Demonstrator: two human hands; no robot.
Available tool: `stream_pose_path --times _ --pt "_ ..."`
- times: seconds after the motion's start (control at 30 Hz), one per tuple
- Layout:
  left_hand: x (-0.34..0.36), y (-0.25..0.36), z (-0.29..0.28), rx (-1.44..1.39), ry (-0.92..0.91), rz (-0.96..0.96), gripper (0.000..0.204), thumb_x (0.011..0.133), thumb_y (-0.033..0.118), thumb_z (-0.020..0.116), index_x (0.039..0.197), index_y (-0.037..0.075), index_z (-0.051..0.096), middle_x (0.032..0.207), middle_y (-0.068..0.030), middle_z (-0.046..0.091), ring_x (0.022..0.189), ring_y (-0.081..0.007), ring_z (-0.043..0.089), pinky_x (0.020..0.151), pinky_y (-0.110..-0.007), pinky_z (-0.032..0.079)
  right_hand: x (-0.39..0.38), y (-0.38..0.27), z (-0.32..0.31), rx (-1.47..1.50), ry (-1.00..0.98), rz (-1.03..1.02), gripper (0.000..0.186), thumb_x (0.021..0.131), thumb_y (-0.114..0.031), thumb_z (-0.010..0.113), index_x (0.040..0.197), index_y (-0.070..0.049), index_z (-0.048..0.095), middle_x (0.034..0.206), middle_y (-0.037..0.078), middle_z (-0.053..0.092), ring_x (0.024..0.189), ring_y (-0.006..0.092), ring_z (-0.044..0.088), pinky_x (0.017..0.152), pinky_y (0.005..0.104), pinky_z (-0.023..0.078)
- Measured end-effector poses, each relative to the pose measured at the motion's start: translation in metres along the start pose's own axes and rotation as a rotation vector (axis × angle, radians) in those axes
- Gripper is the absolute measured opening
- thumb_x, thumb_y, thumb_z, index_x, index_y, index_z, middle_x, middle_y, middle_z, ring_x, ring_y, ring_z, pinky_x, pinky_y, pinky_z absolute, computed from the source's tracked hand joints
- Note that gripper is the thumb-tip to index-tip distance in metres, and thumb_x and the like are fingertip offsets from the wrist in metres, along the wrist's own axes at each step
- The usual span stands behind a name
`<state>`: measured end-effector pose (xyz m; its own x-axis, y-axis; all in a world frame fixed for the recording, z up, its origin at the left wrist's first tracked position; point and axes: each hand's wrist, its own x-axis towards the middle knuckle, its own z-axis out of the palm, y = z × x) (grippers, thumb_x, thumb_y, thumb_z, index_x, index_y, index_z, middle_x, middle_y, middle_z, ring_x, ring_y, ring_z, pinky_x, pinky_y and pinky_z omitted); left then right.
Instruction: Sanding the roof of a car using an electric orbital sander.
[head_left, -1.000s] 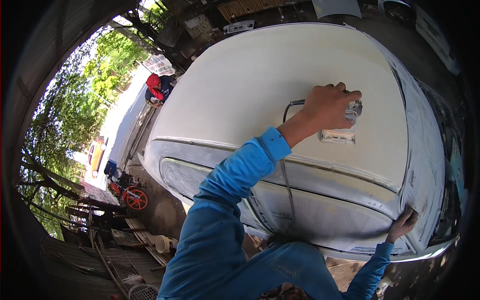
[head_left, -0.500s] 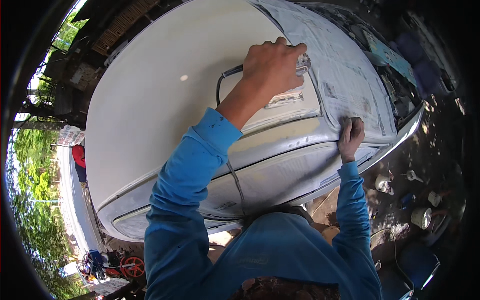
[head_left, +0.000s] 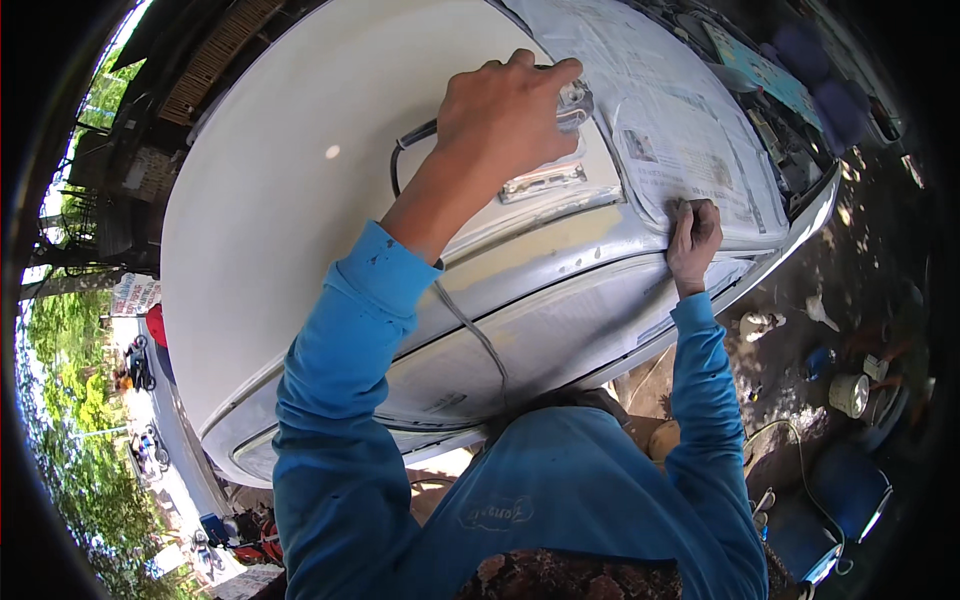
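Observation:
My left hand is wrapped over the top of a power sander, whose metal base and clamp show beside the fingers. The sander sits on the pale, primed car roof, close to its front edge. Its dark cord loops out behind my wrist, passes under the forearm and runs down the car's side. My right hand rests with curled fingers at the lower corner of the newspaper-covered windscreen; what lies inside those fingers, if anything, is hidden.
Bare filler patches mark the roof rail above the masked side window. An open engine bay lies at far right. On the ground are a white bucket and blue chairs. A person in red stands beyond the car at left.
My left hand and the sander have shifted slightly left and up in the picture, as has the car with the whole view. My right hand stays at the windscreen corner.

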<state>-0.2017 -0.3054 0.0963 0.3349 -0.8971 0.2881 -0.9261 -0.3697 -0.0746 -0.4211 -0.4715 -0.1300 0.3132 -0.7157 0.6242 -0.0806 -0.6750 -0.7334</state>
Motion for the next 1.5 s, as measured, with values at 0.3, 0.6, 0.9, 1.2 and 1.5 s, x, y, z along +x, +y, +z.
stream_pose_path --times 0.3,0.6,0.9,1.2,1.5 --pt "-0.102 -0.073 -0.036 0.017 0.047 -0.217 0.064 0.074 0.036 0.081 0.133 0.025 0.061 0.107 -0.0045 0.066 0.093 -0.0261 0.070 0.076 -0.040 0.059 0.000 0.002 -0.001 -0.026 0.000 0.027 0.022 0.095 -0.008 0.060 0.076 0.002 0.052 0.074 0.015 0.052 0.073 0.0319 0.049 0.070 0.0401 0.040" --pt "-0.168 -0.107 -0.067 -0.045 0.024 -0.350 0.066 0.073 0.021 0.082 0.135 0.021 0.060 0.116 -0.0067 0.066 0.102 -0.0269 0.069 0.084 -0.041 0.057 0.000 -0.004 -0.001 -0.134 0.008 -0.001 0.019 0.094 -0.011 0.059 0.079 0.001 0.054 0.077 0.016 0.054 0.075 0.0359 0.051 0.070 0.0425 0.042" --pt "-0.096 -0.030 -0.041 0.021 0.017 -0.203 0.063 0.073 0.029 0.082 0.133 0.026 0.061 0.109 -0.0051 0.065 0.096 -0.0257 0.070 0.076 -0.040 0.059 0.001 -0.007 -0.003 -0.193 0.040 -0.033 0.015 0.090 -0.010 0.061 0.081 -0.001 0.055 0.079 0.015 0.054 0.076 0.0353 0.052 0.071 0.0429 0.043" --pt "-0.010 0.045 -0.009 0.067 -0.047 -0.069 0.066 0.074 0.036 0.081 0.136 0.025 0.060 0.109 -0.0065 0.066 0.094 -0.0285 0.070 0.076 -0.043 0.058 0.002 -0.011 -0.007 -0.135 0.021 0.041 0.016 0.087 -0.016 0.062 0.080 -0.002 0.063 0.080 0.017 0.060 0.081 0.0379 0.056 0.072 0.0459 0.045" --pt "-0.029 0.034 -0.020 0.041 -0.024 -0.077 0.067 0.077 0.024 0.081 0.139 0.024 0.057 0.119 -0.0064 0.065 0.105 -0.0301 0.068 0.085 -0.044 0.057 0.006 -0.017 -0.017 -0.120 0.044 0.010 0.015 0.084 -0.017 0.065 0.078 -0.003 0.060 0.077 0.015 0.057 0.077 0.0359 0.055 0.071 0.0454 0.046"
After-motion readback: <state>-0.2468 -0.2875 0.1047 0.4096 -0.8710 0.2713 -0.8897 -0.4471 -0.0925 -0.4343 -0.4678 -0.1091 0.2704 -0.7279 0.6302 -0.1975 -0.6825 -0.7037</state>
